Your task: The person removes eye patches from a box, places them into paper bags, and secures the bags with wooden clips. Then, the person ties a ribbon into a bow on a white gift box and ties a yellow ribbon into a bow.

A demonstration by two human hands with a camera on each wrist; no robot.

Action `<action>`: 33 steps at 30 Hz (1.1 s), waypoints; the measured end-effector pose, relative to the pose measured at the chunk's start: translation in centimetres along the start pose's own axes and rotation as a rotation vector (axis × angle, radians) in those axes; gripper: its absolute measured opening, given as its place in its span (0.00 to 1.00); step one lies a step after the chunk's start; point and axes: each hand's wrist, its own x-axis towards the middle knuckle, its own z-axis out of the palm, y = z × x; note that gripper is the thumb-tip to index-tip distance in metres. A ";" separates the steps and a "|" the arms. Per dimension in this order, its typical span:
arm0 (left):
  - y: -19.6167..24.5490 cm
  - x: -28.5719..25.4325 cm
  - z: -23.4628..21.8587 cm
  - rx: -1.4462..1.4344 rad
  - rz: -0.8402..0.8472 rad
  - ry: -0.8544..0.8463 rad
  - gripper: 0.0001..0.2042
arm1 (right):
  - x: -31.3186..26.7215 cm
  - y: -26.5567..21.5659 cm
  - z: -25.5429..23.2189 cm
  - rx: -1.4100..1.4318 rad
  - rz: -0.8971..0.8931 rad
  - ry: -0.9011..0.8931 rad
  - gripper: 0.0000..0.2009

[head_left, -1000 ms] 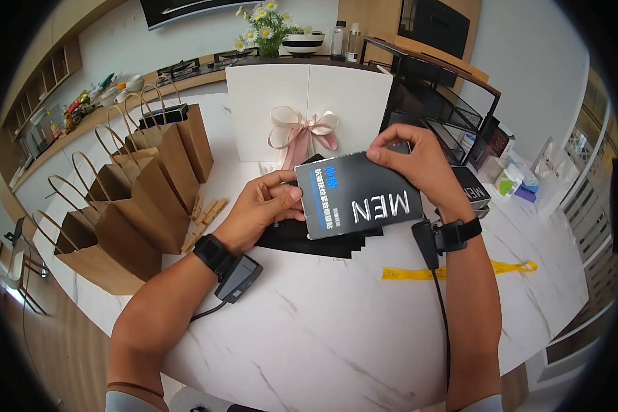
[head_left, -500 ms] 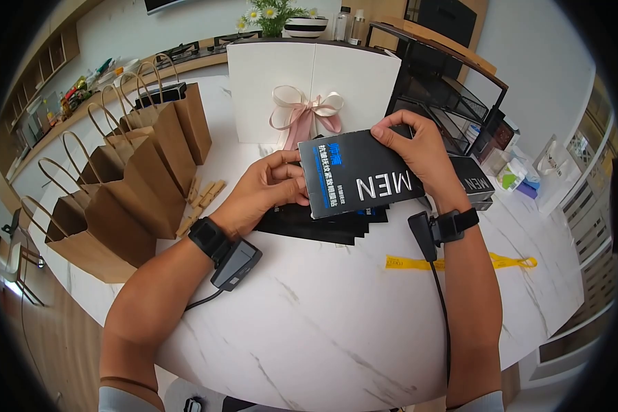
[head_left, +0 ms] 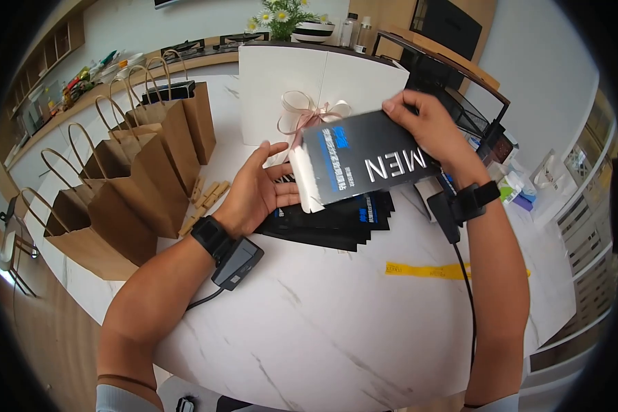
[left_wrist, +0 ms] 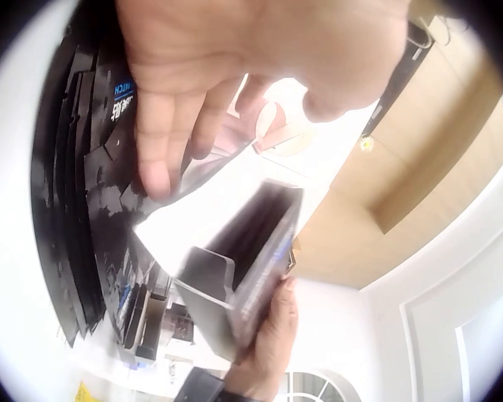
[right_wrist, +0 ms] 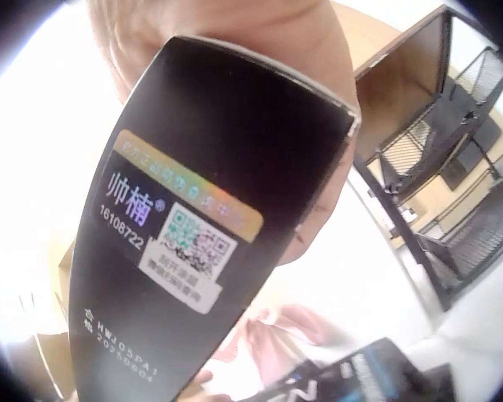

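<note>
My right hand (head_left: 438,134) grips a flat black carton (head_left: 347,154) marked MEN by its far right end, over the table. Its left end is open, with a white flap (left_wrist: 193,218) folded out and a dark interior showing in the left wrist view. A shiny label with a QR code (right_wrist: 199,239) sits on the carton's narrow side. Beside the open end, my left hand (head_left: 254,189) is spread with fingers extended and nothing held. Below the carton lies a fanned stack of black sachets (head_left: 316,230) with blue print.
Several brown paper bags (head_left: 103,233) stand in a row at the left, with wooden clothespins (head_left: 209,196) beside them. Behind is a white box (head_left: 275,82) with a ribbon bow (head_left: 307,113). A yellow strip (head_left: 422,270) lies at the right, and a black rack (head_left: 460,106) stands farther back.
The fingers of my left hand have come off the carton and spread out. My right hand has moved the carton up and rightward, turning its open end and white flap into view.
</note>
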 end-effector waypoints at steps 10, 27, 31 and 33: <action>0.0 -0.3 0.7 0.086 0.011 -0.039 0.36 | 0.8 -1.7 -0.7 -0.231 -0.099 -0.032 0.16; -1.5 0.4 -0.4 0.191 0.017 0.008 0.16 | -1.1 0.6 0.8 0.009 0.086 -0.038 0.15; -1.5 0.5 -0.7 -0.036 0.223 0.186 0.11 | -0.7 1.6 0.6 -0.181 -0.061 0.076 0.16; -1.0 0.6 -0.7 0.063 0.407 0.283 0.13 | -0.6 0.6 0.4 -0.168 -0.003 0.076 0.16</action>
